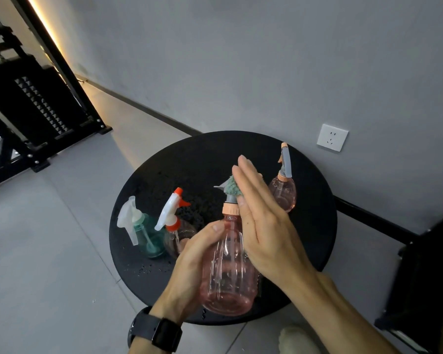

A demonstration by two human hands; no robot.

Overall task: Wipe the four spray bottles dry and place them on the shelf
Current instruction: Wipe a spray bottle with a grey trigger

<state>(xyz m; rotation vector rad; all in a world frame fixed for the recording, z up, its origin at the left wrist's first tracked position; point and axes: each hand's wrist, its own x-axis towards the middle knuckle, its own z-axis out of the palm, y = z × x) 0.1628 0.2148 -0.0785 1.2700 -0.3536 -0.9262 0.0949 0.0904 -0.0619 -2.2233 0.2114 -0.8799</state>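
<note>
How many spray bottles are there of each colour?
Pink bottles: 2, the big pink bottle in the hands and the small pink bottle behind.
Teal bottle: 1
Clear bottle with orange-and-white sprayer: 1
Total: 4

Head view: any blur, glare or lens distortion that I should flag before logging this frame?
Head view: wide-angle bending tilts the grey wall and skirting; a warm light strip glares at upper left and washes the floor tiles; the room is otherwise dim; both hands, left and right, look slightly soft, and the large pink transparent spray bottle shows small highlights.
</note>
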